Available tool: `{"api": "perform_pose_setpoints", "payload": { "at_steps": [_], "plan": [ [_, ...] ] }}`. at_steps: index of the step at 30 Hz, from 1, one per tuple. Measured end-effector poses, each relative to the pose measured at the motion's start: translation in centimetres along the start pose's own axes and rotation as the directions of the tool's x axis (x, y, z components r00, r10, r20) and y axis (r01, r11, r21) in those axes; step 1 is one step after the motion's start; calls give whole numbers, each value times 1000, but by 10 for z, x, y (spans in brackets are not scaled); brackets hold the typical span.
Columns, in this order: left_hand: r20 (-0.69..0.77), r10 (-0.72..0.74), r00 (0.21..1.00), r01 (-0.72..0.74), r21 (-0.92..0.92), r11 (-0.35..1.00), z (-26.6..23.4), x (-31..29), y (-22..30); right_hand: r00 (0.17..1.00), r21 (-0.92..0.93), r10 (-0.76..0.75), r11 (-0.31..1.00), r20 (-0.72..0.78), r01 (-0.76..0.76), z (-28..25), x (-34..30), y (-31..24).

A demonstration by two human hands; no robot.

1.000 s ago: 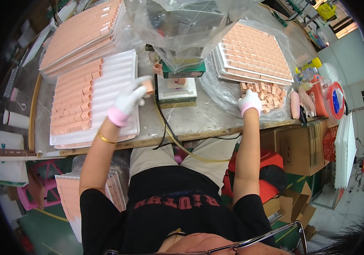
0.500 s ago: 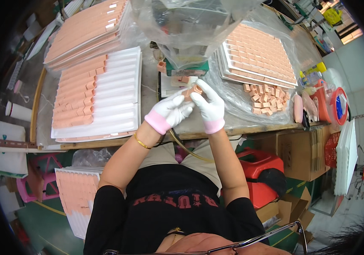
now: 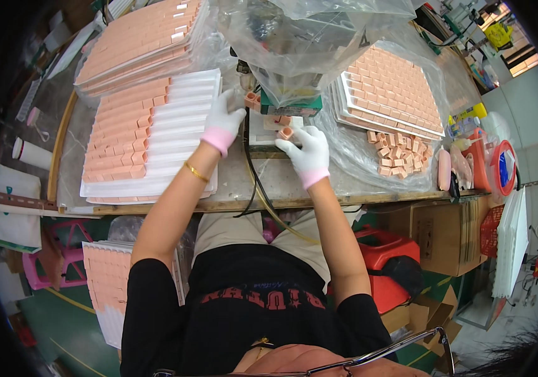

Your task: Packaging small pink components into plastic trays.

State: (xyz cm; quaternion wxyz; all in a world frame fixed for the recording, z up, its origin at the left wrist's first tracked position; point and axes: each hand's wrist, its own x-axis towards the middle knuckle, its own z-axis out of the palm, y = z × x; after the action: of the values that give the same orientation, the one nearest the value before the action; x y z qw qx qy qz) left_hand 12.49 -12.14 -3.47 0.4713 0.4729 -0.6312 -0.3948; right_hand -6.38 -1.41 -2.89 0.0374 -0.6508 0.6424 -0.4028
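Observation:
Both my hands wear white gloves with pink cuffs. My right hand (image 3: 309, 151) pinches a small peach-coloured hollow block (image 3: 285, 133), its round hole facing up, at the front of a small machine with a green base (image 3: 291, 108). Another peach piece (image 3: 276, 120) lies on the white plate just behind it. Left of that, my left hand (image 3: 223, 120) is raised over the edge of a white ridged tray (image 3: 181, 138), its thumb apart from the fingers and nothing visible in it. Close by its fingertips are a couple of peach blocks (image 3: 252, 100) beside the machine.
Rows of peach blocks (image 3: 115, 144) fill the tray's left part. Stacked full trays stand at back left (image 3: 140, 47) and right (image 3: 394, 88). A loose pile of blocks (image 3: 401, 154) lies on plastic sheeting. Clear plastic (image 3: 306, 44) drapes the machine; a hose (image 3: 253, 169) crosses the table edge.
My hands, together around a block half a second ago, have parted. The left moved up and left toward the tray; the right moved slightly right and down with the block at the machine.

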Motion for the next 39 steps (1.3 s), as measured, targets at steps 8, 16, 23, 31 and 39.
{"api": "perform_pose_setpoints", "payload": {
  "at_steps": [8,16,23,31,39],
  "plan": [
    [286,-113,952,67,164,984,8,19,-9,998,-300,-29,954,-55,11,5,7,-7],
    [206,-50,977,38,65,997,11,13,-29,999,-253,31,967,-42,-41,27,25,-4],
    [184,23,983,-58,183,981,18,6,0,982,-241,167,953,-91,-185,-20,14,17],
    [339,-12,941,-23,100,995,-3,36,-47,950,-164,217,969,224,-183,-20,41,20],
    [419,102,902,-72,-88,994,16,32,-26,923,-121,131,988,363,-93,-19,63,28]
  ]
}}
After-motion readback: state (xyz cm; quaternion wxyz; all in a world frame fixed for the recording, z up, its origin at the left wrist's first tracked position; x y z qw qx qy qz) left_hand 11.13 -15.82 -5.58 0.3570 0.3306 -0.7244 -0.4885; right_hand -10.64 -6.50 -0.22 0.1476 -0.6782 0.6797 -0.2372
